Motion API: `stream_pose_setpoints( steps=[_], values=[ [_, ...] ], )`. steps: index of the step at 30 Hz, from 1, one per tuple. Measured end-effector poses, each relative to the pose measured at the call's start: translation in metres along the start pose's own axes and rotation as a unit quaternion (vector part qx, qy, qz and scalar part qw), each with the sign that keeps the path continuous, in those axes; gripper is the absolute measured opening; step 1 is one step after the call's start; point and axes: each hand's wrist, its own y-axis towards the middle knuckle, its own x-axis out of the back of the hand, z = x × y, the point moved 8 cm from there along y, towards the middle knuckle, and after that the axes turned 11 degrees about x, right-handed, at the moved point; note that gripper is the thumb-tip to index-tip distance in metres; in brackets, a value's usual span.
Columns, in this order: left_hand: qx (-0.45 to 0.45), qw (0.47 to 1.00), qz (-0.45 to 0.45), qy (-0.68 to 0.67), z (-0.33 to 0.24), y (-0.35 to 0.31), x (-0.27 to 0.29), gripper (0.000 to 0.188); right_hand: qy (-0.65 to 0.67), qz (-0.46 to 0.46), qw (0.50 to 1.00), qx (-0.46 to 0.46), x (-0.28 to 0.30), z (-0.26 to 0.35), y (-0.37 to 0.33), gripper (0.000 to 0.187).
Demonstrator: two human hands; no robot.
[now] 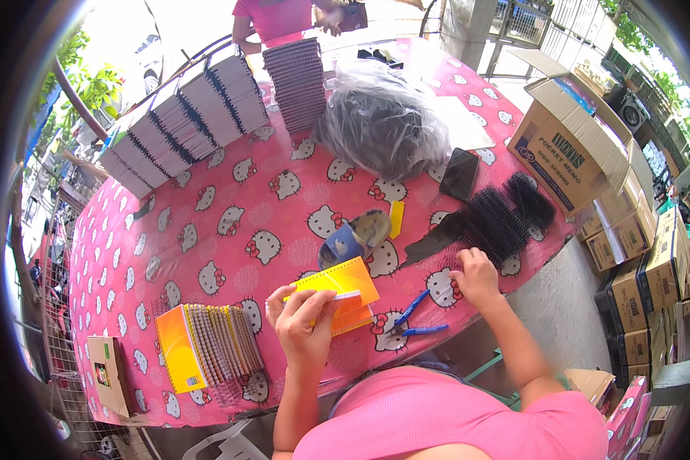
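My left hand (304,310) is closed on a small notebook with a yellow and orange cover (354,277), its white page edges showing by the fingers. Over the table's right part, my right hand (477,277) has its fingers bent together beside the black spiral binding coils (492,222). Whatever those fingertips hold is too small to make out. Between the hands lie pliers with blue handles (412,308), jaws toward the left. Beyond the notebook are a rounded blue and mottled object (354,238) and a yellow strip (396,219).
Bound notebooks (218,341) stand in a row at the left front. Tall stacks of notebooks (184,123) line the far left edge. A plastic bag of dark contents (387,126), a dark phone (459,174) and cardboard boxes (556,153) lie beyond. Another person (276,19) is across the table.
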Motion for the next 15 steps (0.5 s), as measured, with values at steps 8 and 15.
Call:
stream_pose_setpoints(
  steps=[8, 15],
  values=[
    [-0.014, 1.0, -0.012, 0.012, 0.0, -0.006, -0.001, 0.014, 0.176, -0.131, 0.961, 0.167, 0.049, 0.069, 0.019, 0.035],
    [-0.014, 1.0, 0.009, 0.025, 0.0, -0.003, 0.0, 0.016, 0.442, -0.03, 0.872, 0.209, 0.066, 0.164, 0.039, 0.029]
  ],
)
